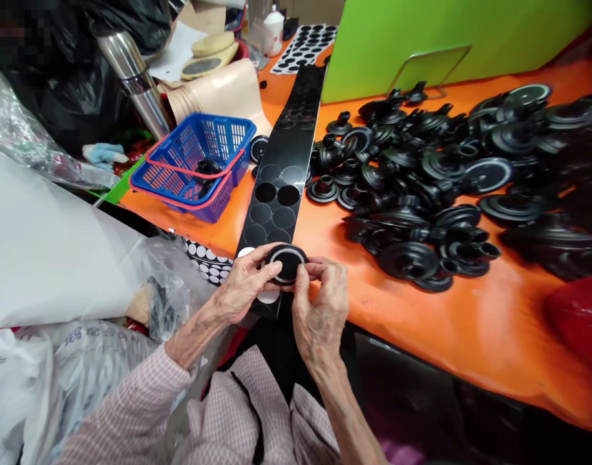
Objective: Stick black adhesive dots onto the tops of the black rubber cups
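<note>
Two bare hands clamp a round black rubber fitting [287,263] between them at the near end of a long black strip [276,174] set with round pads, on an orange bench [422,329]. The left hand [242,284] grips one side while the fingertips [300,274] of the right hand [320,310] press the other, leaving a pale ring and dark centre in view. Such a rim hold, shared evenly by both hands, appears the surest way to keep the fitting level and its face uncovered. Whether it touches the strip cannot be told. White discs [269,297] lie just below the hands. To their right spreads a heap of black moulded fittings [412,174]; ahead and left, a blue plastic basket [194,165] with a red rim holds dark pieces. A pink checked sleeve [131,407] covers the left forearm.
</note>
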A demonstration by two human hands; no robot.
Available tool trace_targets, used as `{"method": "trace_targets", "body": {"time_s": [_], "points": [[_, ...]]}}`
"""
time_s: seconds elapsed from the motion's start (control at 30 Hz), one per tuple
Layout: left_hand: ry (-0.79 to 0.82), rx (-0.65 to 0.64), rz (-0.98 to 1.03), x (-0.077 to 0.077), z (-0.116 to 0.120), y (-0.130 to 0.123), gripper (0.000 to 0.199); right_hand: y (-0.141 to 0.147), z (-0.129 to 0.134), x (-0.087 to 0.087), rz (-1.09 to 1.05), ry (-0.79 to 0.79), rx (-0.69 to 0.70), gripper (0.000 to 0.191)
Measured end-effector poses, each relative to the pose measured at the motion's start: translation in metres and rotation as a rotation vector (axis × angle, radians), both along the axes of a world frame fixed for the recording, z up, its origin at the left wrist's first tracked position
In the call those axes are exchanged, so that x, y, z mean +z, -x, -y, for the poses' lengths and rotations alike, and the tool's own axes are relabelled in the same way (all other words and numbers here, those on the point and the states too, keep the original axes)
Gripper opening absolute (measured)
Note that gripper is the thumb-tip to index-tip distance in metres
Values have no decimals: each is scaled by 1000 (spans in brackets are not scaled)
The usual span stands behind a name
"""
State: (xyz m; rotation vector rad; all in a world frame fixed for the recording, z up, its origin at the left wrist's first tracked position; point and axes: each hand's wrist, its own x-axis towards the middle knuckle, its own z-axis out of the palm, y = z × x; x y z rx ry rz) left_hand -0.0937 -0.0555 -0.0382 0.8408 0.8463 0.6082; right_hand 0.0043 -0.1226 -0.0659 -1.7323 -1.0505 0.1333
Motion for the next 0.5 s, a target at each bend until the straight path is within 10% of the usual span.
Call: {"method": "trace_targets", "body": {"time_s": [0.3, 0.5], "points": [[-171, -55, -138, 14, -18, 26, 44, -16, -24, 16, -732, 202, 353, 33], [-586, 172, -361, 107, -81, 52, 63, -5, -123, 94, -892, -164, 671, 34]]}}
